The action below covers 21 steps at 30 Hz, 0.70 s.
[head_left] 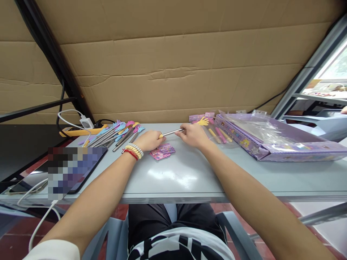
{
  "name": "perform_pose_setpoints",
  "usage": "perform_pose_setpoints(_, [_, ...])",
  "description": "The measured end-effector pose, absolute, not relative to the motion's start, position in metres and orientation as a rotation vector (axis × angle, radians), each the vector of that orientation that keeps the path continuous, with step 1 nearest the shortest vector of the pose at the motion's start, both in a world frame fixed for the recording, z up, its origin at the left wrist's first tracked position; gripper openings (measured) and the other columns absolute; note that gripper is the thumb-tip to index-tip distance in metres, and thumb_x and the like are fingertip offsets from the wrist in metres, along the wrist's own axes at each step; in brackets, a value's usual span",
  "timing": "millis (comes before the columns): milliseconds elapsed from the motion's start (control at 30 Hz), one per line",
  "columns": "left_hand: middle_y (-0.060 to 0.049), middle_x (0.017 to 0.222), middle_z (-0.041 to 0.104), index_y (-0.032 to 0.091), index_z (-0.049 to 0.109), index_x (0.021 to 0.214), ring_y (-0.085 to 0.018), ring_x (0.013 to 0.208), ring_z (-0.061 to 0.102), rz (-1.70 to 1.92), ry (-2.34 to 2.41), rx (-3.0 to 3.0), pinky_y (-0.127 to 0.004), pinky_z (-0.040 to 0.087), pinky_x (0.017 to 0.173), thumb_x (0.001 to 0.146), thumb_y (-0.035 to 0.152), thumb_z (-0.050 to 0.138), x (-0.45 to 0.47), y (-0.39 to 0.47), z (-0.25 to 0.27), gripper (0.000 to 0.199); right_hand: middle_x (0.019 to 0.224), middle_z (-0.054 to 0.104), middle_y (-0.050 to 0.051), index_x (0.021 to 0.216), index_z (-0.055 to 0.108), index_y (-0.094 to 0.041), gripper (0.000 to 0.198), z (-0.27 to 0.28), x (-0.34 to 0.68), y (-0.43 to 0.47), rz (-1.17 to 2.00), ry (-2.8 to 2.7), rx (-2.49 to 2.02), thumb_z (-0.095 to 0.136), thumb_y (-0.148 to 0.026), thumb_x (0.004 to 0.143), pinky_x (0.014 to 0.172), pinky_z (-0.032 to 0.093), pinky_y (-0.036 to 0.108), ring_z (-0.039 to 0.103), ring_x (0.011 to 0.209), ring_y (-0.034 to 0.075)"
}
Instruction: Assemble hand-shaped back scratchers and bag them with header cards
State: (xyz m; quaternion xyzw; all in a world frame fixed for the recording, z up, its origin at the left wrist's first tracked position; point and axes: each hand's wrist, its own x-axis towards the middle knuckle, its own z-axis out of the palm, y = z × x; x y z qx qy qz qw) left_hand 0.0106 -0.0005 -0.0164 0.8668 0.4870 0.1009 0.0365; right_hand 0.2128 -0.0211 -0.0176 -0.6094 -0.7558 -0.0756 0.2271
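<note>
Both hands hold one shiny stick (173,132) over the middle of the bench (176,184), nearer the far edge. The left hand (150,141) pinches its yellow end; the right hand (193,135) grips it near a yellow hand shape (203,121), which seems to be its top. Some bagged sticks (221,135) lie toward the far edge, beside the purple box (260,153), so a few look done. This one has no bag, and many bare sticks (123,139) lie toward the far left corner, so lots seem left. Small pink cards (162,152) lie by the left hand. The right fingers hide part of the stick. The bags overlap, so I can't count them.
</note>
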Motion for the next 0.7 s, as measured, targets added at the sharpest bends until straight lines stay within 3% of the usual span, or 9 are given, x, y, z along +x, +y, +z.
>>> perform_pose_setpoints(267, [-0.003, 0.060, 0.058, 0.021, 0.052, 0.064, -0.018, 0.058, 0.052, 0.419, 1.424, 2.640, -0.029, 0.030, 0.054, 0.084, 0.049, 0.042, 0.004, 0.005, -0.017, 0.036, 0.082, 0.073, 0.009, 0.091, 0.066, -0.019, 0.029, -0.016, 0.210, -0.022, -0.179, -2.112, -1.642, 0.052, -0.044, 0.086, 0.062, 0.037, 0.030, 0.065, 0.081, 0.024])
perform_pose_setpoints(500, [0.002, 0.059, 0.052, 0.019, 0.053, 0.066, -0.012, 0.054, 0.043, 0.607, 1.324, 2.475, -0.026, 0.028, 0.051, 0.080, 0.050, 0.050, -0.012, 0.012, -0.011, 0.034, 0.097, 0.073, 0.005, 0.106, 0.060, -0.022, 0.028, -0.020, 0.226, -0.015, -0.087, -2.000, -1.455, 0.053, -0.039, 0.085, 0.070, 0.042, 0.029, 0.066, 0.081, 0.020])
perform_pose_setpoints(600, [0.003, 0.058, 0.049, 0.019, 0.053, 0.068, -0.012, 0.055, 0.042, 0.654, 1.323, 2.474, -0.025, 0.027, 0.052, 0.082, 0.048, 0.048, -0.014, 0.011, -0.010, 0.034, 0.101, 0.072, 0.006, 0.115, 0.057, -0.020, 0.039, -0.021, 0.231, -0.012, -0.032, -1.910, -1.412, 0.054, -0.041, 0.083, 0.073, 0.044, 0.031, 0.066, 0.076, 0.020])
perform_pose_setpoints(700, [0.003, 0.058, 0.046, 0.019, 0.051, 0.067, -0.011, 0.055, 0.039, 0.725, 1.300, 2.484, -0.025, 0.026, 0.053, 0.084, 0.048, 0.044, -0.014, 0.012, -0.011, 0.035, 0.095, 0.071, 0.009, 0.135, 0.042, -0.016, 0.063, -0.018, 0.232, -0.013, -0.002, -1.768, -1.365, 0.055, -0.043, 0.080, 0.074, 0.045, 0.032, 0.065, 0.073, 0.021])
